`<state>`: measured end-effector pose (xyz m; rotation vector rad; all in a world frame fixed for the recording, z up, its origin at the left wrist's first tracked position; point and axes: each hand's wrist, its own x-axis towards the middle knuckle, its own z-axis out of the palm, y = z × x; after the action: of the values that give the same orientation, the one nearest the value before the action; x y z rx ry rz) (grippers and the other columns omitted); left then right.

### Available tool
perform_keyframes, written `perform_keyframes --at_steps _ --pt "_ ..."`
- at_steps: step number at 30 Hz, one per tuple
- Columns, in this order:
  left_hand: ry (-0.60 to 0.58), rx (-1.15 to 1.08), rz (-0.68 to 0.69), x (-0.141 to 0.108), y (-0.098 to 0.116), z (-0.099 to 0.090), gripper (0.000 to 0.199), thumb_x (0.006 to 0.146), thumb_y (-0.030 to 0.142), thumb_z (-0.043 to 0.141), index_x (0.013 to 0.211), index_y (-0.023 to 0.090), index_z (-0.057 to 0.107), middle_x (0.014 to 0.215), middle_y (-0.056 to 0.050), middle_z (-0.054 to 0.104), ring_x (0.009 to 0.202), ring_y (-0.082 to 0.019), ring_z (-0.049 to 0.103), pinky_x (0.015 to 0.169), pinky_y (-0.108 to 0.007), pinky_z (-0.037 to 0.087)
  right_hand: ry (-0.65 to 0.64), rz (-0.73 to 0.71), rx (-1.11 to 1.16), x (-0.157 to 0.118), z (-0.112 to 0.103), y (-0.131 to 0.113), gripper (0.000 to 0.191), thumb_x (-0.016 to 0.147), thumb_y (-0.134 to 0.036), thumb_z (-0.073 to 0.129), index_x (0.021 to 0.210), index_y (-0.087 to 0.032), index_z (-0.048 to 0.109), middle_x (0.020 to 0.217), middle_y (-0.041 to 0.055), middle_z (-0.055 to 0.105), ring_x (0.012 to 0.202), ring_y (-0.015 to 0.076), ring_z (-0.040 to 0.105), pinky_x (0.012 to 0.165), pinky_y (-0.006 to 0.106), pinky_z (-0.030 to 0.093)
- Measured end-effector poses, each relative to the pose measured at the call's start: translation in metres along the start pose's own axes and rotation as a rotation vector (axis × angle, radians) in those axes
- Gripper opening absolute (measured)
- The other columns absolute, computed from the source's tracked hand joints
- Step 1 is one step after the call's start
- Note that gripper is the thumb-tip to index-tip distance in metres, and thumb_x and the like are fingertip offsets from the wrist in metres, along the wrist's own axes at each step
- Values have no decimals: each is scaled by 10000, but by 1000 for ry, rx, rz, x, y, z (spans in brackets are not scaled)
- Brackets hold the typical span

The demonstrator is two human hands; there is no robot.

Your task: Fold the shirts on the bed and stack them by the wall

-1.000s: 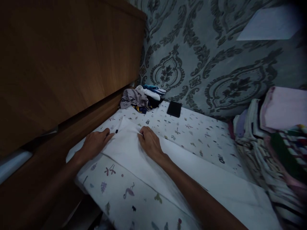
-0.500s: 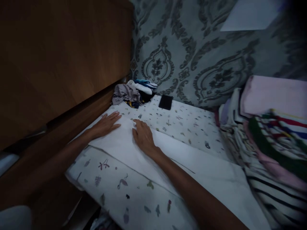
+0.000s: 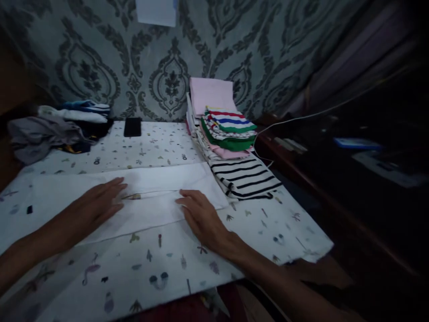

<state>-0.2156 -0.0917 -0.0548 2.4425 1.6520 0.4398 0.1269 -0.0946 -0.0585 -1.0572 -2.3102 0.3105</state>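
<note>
A long white cloth (image 3: pixel 157 179), folded into a strip, lies flat across the patterned sheet. A narrow gap along its middle shows a bit of the print. My left hand (image 3: pixel 103 199) rests on the strip left of its middle, fingers stretched out and slightly blurred. Over the strip's near edge toward its right end is my right hand (image 3: pixel 201 217), its fingers extended and apart. Neither hand grips anything that I can see.
A stack of folded clothes (image 3: pixel 231 134) with pink, green and striped pieces stands at the right. Crumpled clothes (image 3: pixel 47 129) lie back left beside a flat black object (image 3: pixel 132 127). A thin cable (image 3: pixel 301 117) runs right. The patterned sheet (image 3: pixel 161 290) ends at a near edge.
The view has swung right, bringing the whole clothes stack into sight. Both hands have moved right along the white cloth and now lie farther apart.
</note>
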Motion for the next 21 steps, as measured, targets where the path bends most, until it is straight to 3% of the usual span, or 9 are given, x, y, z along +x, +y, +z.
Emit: perform_keyframes --at_steps 3,5,10,16,21 --pt "-157 -115 116 53 52 15 533 974 566 359 1382 292 565 1445 -52 582 1297 -294 550 1073 -415 457 117 137 -134 -34 -19 27 296 976 -150 412 1189 -184 615 1228 153 631 1147 261 591 957 445 527" --pt "-214 -155 173 91 87 28 492 988 506 331 1222 202 639 1268 -117 665 1179 -294 599 1017 -426 477 119 210 -234 -46 -25 36 264 967 -156 429 1144 -169 624 1163 151 637 1064 268 600 913 449 532" --pt "-183 -168 172 157 147 60 312 957 390 405 1005 176 627 986 -111 673 973 -280 603 839 -402 490 130 283 -305 -56 -26 36 195 962 -158 431 965 -176 626 1038 125 617 954 252 568 802 387 518" --pt "-229 -309 223 177 165 81 80 852 232 517 873 205 590 872 -37 647 842 -215 587 759 -331 456 219 479 -272 -65 -30 44 179 942 -220 484 1099 -189 565 1001 98 624 898 252 606 715 361 507" --pt "-223 -382 243 188 164 85 84 813 251 528 842 199 588 827 -17 624 775 -192 560 687 -303 417 202 546 -178 -67 -37 47 109 933 -199 451 915 -232 554 940 61 639 811 219 623 657 323 482"
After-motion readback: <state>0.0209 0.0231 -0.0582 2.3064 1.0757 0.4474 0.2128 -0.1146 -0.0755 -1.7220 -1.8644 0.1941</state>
